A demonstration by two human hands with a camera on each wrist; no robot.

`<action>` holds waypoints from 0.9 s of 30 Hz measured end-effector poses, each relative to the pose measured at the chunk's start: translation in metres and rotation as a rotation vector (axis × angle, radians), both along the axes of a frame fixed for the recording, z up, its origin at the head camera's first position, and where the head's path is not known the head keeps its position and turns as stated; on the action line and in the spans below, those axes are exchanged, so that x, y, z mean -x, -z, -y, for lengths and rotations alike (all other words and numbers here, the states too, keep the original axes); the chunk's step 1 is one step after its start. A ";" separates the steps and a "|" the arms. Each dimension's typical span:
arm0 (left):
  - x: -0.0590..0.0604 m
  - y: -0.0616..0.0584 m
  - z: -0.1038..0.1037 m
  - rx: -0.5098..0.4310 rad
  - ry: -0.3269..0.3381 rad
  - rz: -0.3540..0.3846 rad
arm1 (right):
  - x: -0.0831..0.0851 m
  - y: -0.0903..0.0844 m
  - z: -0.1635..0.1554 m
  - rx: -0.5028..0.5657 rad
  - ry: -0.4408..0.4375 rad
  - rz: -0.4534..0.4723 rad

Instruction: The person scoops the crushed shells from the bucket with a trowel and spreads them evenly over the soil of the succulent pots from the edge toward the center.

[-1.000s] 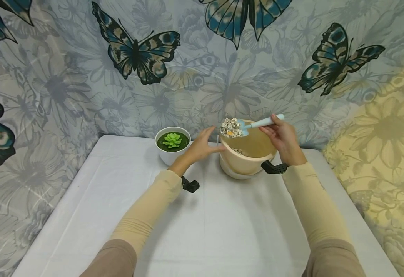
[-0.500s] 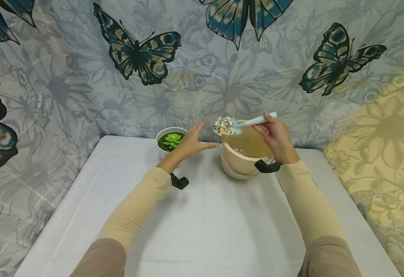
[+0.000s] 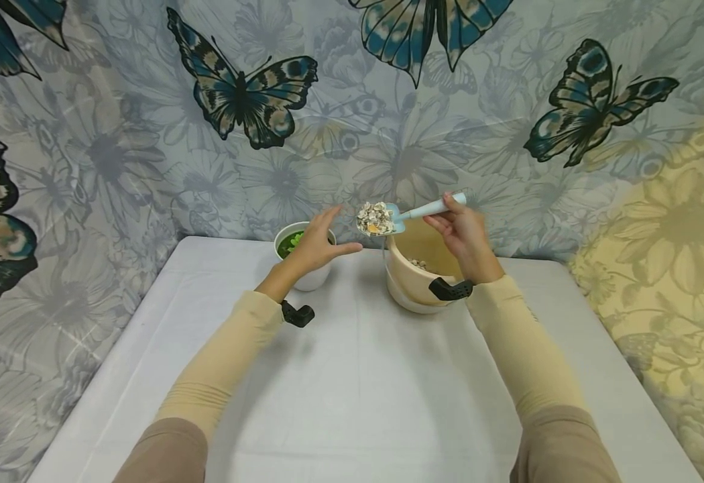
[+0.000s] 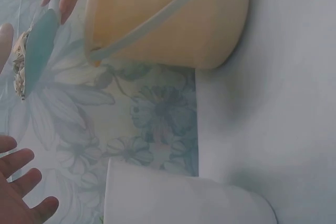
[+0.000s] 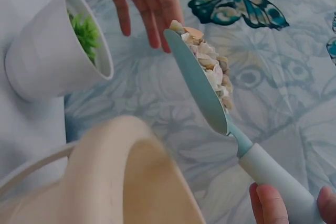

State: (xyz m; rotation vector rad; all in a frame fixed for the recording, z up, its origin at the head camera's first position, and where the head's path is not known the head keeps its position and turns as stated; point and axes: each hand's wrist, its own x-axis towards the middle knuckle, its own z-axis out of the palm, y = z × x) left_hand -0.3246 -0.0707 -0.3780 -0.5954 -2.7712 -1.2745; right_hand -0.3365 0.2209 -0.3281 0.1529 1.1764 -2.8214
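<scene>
My right hand [image 3: 466,240] grips the pale handle of a small light-blue trowel [image 3: 429,208]. Heaped on its blade is a mound of shell bits or pebbles [image 3: 374,219], seen closer in the right wrist view. The trowel is held level over the left rim of a cream bucket [image 3: 401,272], whose inside shows more bits [image 3: 418,263]. My left hand [image 3: 311,253], fingers spread and holding nothing, hovers in front of a white pot [image 3: 312,280]. In the head view it partly hides the green succulent [image 5: 84,35] in that pot.
A white cloth [image 3: 352,389] covers the table. Behind it hangs a backdrop [image 3: 285,181] printed with butterflies and flowers, close to the pot and bucket. The bucket's thin handle [image 4: 152,22] hangs down across its side.
The loaded trowel has moved left with my right hand, from over the bucket to its left rim. My left hand has moved left too, now covering much of the succulent.
</scene>
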 end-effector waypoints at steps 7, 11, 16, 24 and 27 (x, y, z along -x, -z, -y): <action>-0.003 -0.003 0.014 -0.009 -0.015 0.005 | 0.003 0.000 0.014 -0.034 0.009 0.009; -0.003 -0.003 0.022 -0.008 -0.028 0.009 | 0.004 0.002 0.020 -0.038 -0.001 0.013; -0.003 0.001 0.031 -0.004 -0.049 0.006 | 0.005 0.004 0.030 -0.085 0.004 0.009; -0.004 0.004 0.044 -0.023 -0.073 0.021 | 0.008 0.006 0.045 -0.050 0.012 0.026; -0.006 0.004 0.048 -0.042 -0.069 0.028 | 0.010 0.007 0.050 -0.057 0.011 0.025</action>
